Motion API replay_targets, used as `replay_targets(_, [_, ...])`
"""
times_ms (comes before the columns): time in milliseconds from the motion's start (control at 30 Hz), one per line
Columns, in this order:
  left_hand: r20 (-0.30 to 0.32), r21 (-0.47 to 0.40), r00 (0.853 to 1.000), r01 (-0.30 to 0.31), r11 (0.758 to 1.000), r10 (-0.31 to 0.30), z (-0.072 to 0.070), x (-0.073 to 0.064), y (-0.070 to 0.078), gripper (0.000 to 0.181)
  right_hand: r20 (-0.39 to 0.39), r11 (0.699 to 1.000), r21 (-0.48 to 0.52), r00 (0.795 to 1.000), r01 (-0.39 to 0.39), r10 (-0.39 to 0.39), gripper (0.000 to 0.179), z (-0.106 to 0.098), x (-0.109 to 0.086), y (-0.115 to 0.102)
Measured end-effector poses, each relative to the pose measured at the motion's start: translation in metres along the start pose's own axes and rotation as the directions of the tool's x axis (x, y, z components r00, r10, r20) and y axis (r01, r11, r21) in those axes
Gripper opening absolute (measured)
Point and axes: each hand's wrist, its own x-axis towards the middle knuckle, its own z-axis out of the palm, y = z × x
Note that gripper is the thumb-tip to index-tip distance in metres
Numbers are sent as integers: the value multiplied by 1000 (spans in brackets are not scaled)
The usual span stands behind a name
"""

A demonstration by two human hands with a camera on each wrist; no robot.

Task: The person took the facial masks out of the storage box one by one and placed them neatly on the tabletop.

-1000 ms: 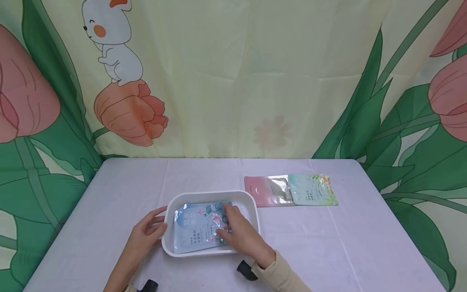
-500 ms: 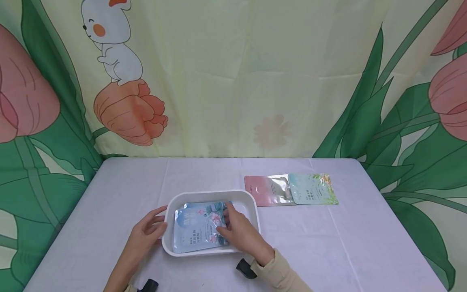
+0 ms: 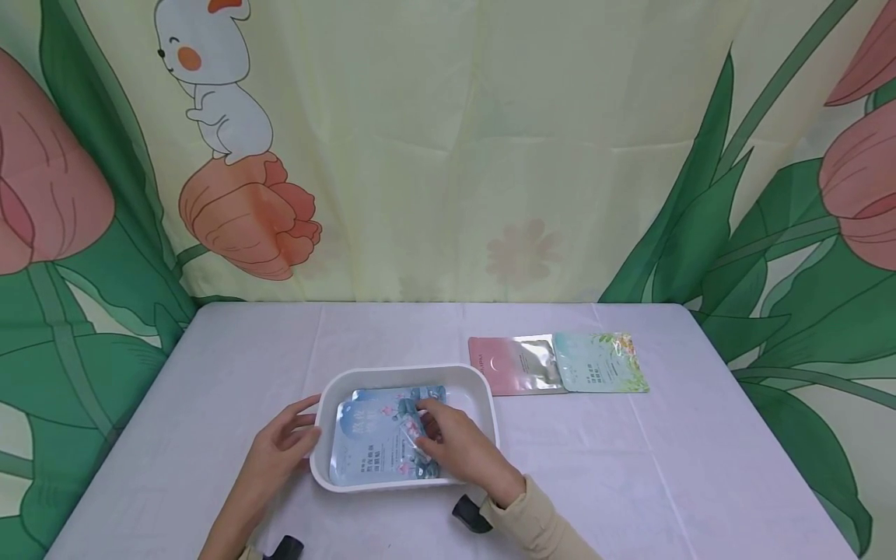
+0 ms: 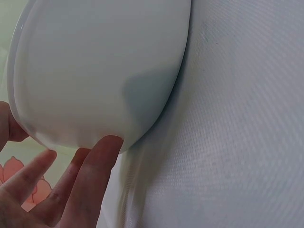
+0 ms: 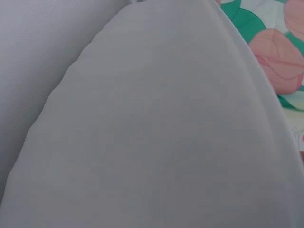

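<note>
A white plastic tray (image 3: 404, 488) stands on the table and holds light blue sheet mask packets. The top packet (image 3: 364, 439) has its right part bent upward, where my right hand (image 3: 458, 445) pinches it between thumb and fingers. Behind it shows the edge of another blue packet (image 3: 434, 392). My left hand (image 3: 278, 447) rests fingertips against the tray's left end. In the left wrist view, extended fingers (image 4: 92, 175) touch the tray's outer wall (image 4: 104, 66). Mostly the tray's outside wall (image 5: 152, 118) fills the right wrist view, and the right hand's grip is hidden there.
Right of the tray, a pink and silver packet (image 3: 514, 365) lies flat, partly under a green floral packet (image 3: 600, 363). A white cloth covers the table (image 3: 595, 474). A printed curtain (image 3: 448, 155) hangs behind the table's far edge.
My right fingers have moved slightly left, and the top packet's right part now bends up, showing more of the packet beneath. The left hand and tray have stayed in place.
</note>
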Motion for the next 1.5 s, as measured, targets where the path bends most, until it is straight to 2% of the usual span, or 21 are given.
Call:
replay_targets(267, [2, -4, 1000, 5, 1000, -5, 0, 0, 0, 54, -10, 1000, -12, 1000, -5, 5, 43, 1, 0, 0])
replay_targets(700, [6, -13, 1000, 11, 1000, -11, 0, 1, 1, 53, -38, 999, 30, 999, -10, 12, 44, -5, 0, -1])
replay_targets(1500, [-26, 21, 1000, -7, 1000, 7, 2, -1, 3, 52, -143, 991, 69, 984, 119, -108, 44, -23, -7, -1])
